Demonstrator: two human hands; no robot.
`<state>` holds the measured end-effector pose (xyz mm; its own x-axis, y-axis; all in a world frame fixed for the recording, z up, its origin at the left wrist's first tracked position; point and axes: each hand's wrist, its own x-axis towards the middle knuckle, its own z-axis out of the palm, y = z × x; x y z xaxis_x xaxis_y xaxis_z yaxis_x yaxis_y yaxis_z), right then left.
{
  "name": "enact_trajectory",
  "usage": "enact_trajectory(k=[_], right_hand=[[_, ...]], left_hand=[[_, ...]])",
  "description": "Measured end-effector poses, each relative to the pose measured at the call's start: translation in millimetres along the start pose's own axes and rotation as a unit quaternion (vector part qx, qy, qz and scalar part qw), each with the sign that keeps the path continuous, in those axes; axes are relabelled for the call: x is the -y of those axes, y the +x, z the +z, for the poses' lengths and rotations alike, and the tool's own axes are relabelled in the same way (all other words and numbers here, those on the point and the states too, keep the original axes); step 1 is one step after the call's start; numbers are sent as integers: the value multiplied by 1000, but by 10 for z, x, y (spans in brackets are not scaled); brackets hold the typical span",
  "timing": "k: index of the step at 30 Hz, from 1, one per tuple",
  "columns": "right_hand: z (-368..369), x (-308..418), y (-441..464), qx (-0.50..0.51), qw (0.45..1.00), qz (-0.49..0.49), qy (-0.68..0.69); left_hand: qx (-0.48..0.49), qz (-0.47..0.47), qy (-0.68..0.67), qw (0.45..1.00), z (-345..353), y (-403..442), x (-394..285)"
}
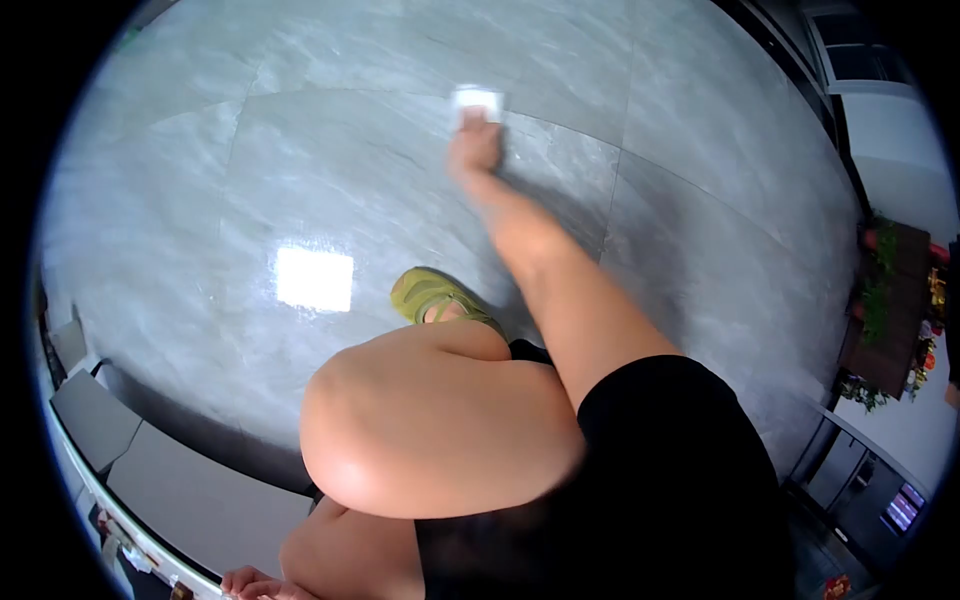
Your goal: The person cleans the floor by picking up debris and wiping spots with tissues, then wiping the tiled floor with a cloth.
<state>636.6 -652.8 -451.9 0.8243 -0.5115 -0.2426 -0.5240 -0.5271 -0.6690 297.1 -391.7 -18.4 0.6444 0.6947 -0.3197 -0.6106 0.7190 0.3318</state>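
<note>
My right hand (475,147) reaches far forward over the floor, smeared by motion. Its fingers press on a small white wipe (478,98) lying on the grey marbled tiles (400,170); whether it is cloth or paper I cannot make out. At the lower left border of the view, my left hand (258,584) is partly cut off. Its fingers are loosely bent and slightly apart beside the pale edge of a piece of furniture (200,585), with nothing visible in them. Contact with that edge is unclear.
My bent knee (380,430) and a green shoe (430,293) are below the outstretched arm. Grey panels (200,490) line the lower left. A brown stand with plants (895,310) is at the right, above a dark appliance (860,490). Light reflects off the floor.
</note>
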Motion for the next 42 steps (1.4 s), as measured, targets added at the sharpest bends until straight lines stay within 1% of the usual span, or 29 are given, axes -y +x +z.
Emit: enact_trajectory(k=[1, 2, 3, 5, 6, 7, 8, 9, 10, 11, 12, 13, 14, 15, 16, 18, 19, 20, 23, 26, 29, 30, 32, 34, 36, 38, 39, 41, 42], right_hand=[[316, 75, -201, 18, 967, -167, -192], [499, 126, -367, 33, 870, -324, -371], [602, 154, -489, 68, 860, -354, -361], [574, 287, -701, 136, 827, -424, -342], [470, 283, -669, 146, 798, -466, -353], [397, 231, -549, 151, 775, -481, -380], [324, 178, -427, 156, 752, -497, -405], [246, 137, -330, 161, 758, -470, -422], [170, 92, -232, 166, 764, -443, -439], [4, -32, -153, 115, 744, -478, -452], [-97, -135, -41, 137, 732, -471, -473], [-352, -116, -35, 184, 778, -393, -455], [-523, -168, 47, 203, 789, -354, -460], [-657, -217, 97, 195, 788, -327, -483], [-808, -265, 121, 192, 785, -298, -509], [-839, -1194, 768, 141, 783, -355, -491], [-918, -1265, 790, 140, 824, -290, -465], [-1023, -1237, 746, 136, 862, -221, -436], [-1122, -891, 652, 172, 899, -108, -388], [-934, -732, 665, 149, 914, -47, -375], [-542, -490, 805, 123, 929, 21, -349], [-365, -452, 867, 147, 924, -18, -352], [-72, 69, 591, 172, 886, -175, -394], [489, 238, 618, 175, 891, -204, -366], [806, 920, 244, 219, 884, -160, -381], [1168, 1466, -57, 245, 883, -101, -387], [1368, 1685, -134, 279, 783, -174, -527], [1734, 2094, -288, 295, 657, -256, -645], [1892, 2247, -332, 287, 658, -270, -641]], left_hand=[[-4, -17, -9, 1000, 3, -30, -65], [48, -36, -22, 998, -25, -77, -121], [65, -67, 3, 996, -64, -110, -223], [90, -119, 49, 988, -127, -151, -369], [121, -41, 25, 991, -158, -154, -222], [75, -40, 15, 996, -136, -173, -205], [103, 14, 17, 994, -119, -157, -41], [106, 28, 25, 994, -109, -110, 21], [113, 16, -14, 993, -125, -35, 78], [110, 3, -11, 994, -71, 33, 154], [112, -20, -35, 993, -34, 57, 181], [115, -34, -49, 992, -2, 66, 210], [120, -48, -64, 990, 27, 84, 277], [123, -61, -80, 987, 46, 106, 344], [126, -51, -63, 989, 77, 125, 407], [127, -93, -36, 987, 139, 161, 395], [134, -117, -19, 984, 173, 207, 386], [116, -106, -20, 987, 225, 211, 435], [109, -108, -24, 988, 264, 359, 550], [126, -109, -46, 985, 230, 517, 597], [157, -107, -72, 979, 253, 658, 633], [173, -104, -81, 976, 240, 707, 645], [240, -102, -110, 959, 166, 824, 602], [341, -92, -146, 924, 77, 991, 591], [442, -75, -186, 875, -9, 1192, 597], [519, -66, -224, 822, -64, 1403, 636], [557, -67, -242, 792, -93, 1509, 676], [623, -75, -272, 730, -172, 1749, 767], [651, -86, -282, 699, -213, 1865, 818]])
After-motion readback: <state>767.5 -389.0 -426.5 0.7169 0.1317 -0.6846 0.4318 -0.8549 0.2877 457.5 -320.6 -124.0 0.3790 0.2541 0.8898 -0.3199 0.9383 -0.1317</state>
